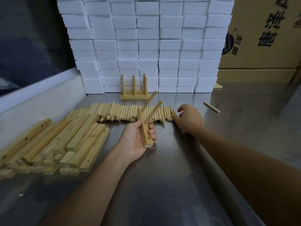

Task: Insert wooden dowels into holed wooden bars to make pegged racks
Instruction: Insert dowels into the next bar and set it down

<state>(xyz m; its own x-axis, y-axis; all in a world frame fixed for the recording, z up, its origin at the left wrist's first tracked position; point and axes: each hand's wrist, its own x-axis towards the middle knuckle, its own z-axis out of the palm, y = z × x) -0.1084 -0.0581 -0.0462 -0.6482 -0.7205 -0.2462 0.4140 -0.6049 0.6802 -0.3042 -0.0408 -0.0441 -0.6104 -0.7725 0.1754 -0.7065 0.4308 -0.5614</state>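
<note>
A stack of holed bars (53, 144) lies at the left, and a row of loose dowels (123, 112) runs across the steel table (179, 185). The left hand (138, 139) grips one bar (145, 132) with two dowels standing in it (the nearest hole looks empty). The right hand (189, 119), fingers loosely spread, reaches the row's right end; next it likely must pinch one dowel and seat it in that hole

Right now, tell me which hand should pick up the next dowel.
Right hand: it's free, fingertips at the dowel row's right end. The left hand grips the bar, two dowels in, one hole open.
</note>
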